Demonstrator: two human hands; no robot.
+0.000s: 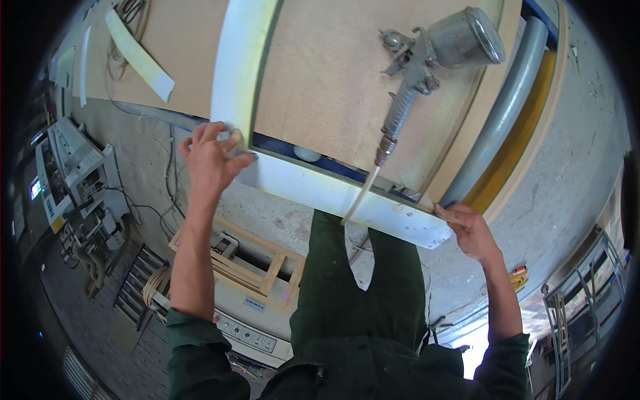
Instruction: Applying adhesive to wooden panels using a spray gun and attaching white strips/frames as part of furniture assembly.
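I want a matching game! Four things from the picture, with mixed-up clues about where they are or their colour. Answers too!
Things:
1. Spray gun
2. Left hand
3. Trousers
4. Right hand

Clues:
A. Dark green
B. By the near white strip's right end
C. Lying on the brown board
D. By the near white strip's left end

Right pairs: 1-C, 2-D, 3-A, 4-B

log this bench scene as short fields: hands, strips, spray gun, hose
left hand: at left end of near white strip, beside second white strip
right hand: at right end of near white strip
spray gun: lying on brown board, cup toward upper right
hose: from gun, across near white strip
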